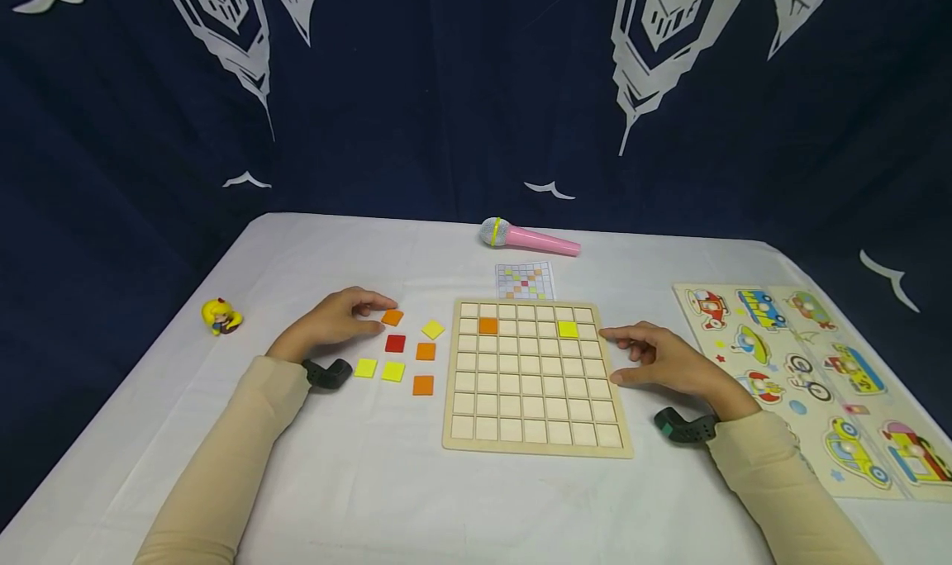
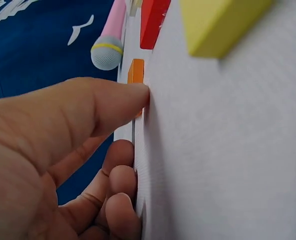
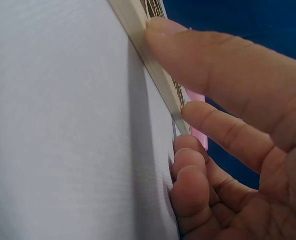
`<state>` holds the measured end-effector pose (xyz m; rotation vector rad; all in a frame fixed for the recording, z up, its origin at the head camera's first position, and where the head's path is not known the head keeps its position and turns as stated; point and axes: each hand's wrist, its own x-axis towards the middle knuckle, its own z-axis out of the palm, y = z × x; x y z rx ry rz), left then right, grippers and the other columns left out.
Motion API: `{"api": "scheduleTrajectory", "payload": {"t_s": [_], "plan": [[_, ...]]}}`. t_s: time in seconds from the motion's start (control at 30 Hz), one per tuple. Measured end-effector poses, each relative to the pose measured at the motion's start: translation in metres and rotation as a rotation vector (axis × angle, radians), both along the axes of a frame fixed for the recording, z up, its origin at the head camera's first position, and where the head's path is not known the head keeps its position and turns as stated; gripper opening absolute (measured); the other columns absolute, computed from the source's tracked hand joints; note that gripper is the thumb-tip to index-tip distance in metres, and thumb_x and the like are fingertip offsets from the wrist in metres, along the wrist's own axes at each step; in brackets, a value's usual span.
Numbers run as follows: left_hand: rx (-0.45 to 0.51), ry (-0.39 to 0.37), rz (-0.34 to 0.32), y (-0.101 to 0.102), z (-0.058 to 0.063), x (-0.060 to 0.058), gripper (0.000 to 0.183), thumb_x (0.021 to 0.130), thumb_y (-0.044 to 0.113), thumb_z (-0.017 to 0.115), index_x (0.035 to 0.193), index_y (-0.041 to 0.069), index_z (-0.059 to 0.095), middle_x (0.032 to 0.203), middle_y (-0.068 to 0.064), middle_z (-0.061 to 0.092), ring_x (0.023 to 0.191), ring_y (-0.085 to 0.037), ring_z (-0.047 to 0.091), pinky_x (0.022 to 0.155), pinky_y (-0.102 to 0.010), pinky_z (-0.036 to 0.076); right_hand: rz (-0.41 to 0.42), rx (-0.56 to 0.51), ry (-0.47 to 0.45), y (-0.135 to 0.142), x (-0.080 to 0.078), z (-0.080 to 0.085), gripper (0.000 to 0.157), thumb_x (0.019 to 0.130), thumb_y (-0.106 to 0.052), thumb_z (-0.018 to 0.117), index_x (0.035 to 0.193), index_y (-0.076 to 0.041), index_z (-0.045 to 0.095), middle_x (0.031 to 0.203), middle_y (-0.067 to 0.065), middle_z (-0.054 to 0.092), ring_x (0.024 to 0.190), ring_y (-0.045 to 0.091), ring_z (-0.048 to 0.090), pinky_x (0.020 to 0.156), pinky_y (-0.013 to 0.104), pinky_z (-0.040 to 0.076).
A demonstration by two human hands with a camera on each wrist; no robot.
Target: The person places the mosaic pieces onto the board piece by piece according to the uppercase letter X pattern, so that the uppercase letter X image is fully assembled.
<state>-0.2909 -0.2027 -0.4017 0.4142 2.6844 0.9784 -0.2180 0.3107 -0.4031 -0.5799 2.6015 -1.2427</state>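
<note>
My left hand [image 1: 338, 315] rests on the table, thumb and index finger at opposite edges of an orange square tile [image 1: 392, 318]. In the left wrist view the thumb covers part of that orange tile [image 2: 136, 71]. Around it lie a red tile [image 1: 395, 344], several yellow tiles [image 1: 392, 372] and two more orange tiles [image 1: 426, 351]. A wooden grid board [image 1: 537, 449] holds one orange and one yellow tile in its second row from the far side. My right hand [image 1: 658, 358] touches the board's right edge with thumb and index fingertips, other fingers bent below.
Behind the board lies a small printed grid card [image 1: 525, 281], with a pink toy microphone [image 1: 531, 239] beyond it. A yellow-haired figurine [image 1: 221, 316] stands at the far left. A picture puzzle board [image 1: 803, 383] lies on the right, partly under the right forearm.
</note>
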Motion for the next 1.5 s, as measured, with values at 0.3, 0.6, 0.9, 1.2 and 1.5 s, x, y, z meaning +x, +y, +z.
{"api": "scheduleTrajectory", "payload": {"t_s": [0.3,0.6,0.9,1.2,1.5], "plan": [[0.004,0.046,0.028,-0.001,-0.001,-0.001,0.032,0.097,0.011,0.08,0.129,0.005,0.076,0.124,-0.015,0.071,0.111,-0.033,0.057,0.101,-0.045,0.047,0.005,0.003,0.004,0.001,-0.001,-0.001,0.065,0.088,-0.004,0.088,0.145,0.011,0.059,0.113,0.012,0.057,0.089,0.016,0.046,0.075,0.023,0.043],[0.031,0.023,0.073,0.001,-0.002,0.0,0.033,0.098,0.014,0.077,0.129,0.003,0.072,0.118,-0.012,0.067,0.106,-0.029,0.055,0.096,-0.04,0.045,0.001,0.004,0.0,0.001,-0.001,-0.001,0.066,0.088,-0.004,0.088,0.145,0.011,0.059,0.11,0.011,0.055,0.089,0.017,0.046,0.074,0.024,0.043],[0.07,0.045,0.062,0.001,0.0,0.001,0.035,0.099,0.016,0.076,0.129,0.0,0.07,0.119,-0.015,0.071,0.104,-0.029,0.059,0.095,-0.037,0.047,0.003,0.003,-0.002,0.001,-0.001,0.0,0.066,0.088,-0.004,0.088,0.145,0.011,0.059,0.109,0.01,0.055,0.089,0.017,0.045,0.073,0.024,0.043],[0.093,0.096,0.044,0.007,0.005,0.004,0.032,0.097,0.013,0.078,0.127,0.004,0.072,0.111,-0.01,0.07,0.093,-0.025,0.055,0.085,-0.036,0.044,0.005,0.0,-0.009,0.001,-0.001,-0.001,0.065,0.088,-0.004,0.088,0.145,0.01,0.06,0.106,0.009,0.052,0.089,0.017,0.044,0.073,0.024,0.042],[0.125,0.185,-0.042,0.026,0.013,0.012,0.03,0.093,0.011,0.077,0.123,0.007,0.075,0.115,-0.006,0.073,0.098,-0.026,0.056,0.082,-0.037,0.045,0.009,0.003,0.004,0.002,-0.001,-0.001,0.066,0.088,-0.004,0.088,0.145,0.011,0.059,0.107,0.01,0.054,0.089,0.017,0.045,0.073,0.024,0.043]]}}
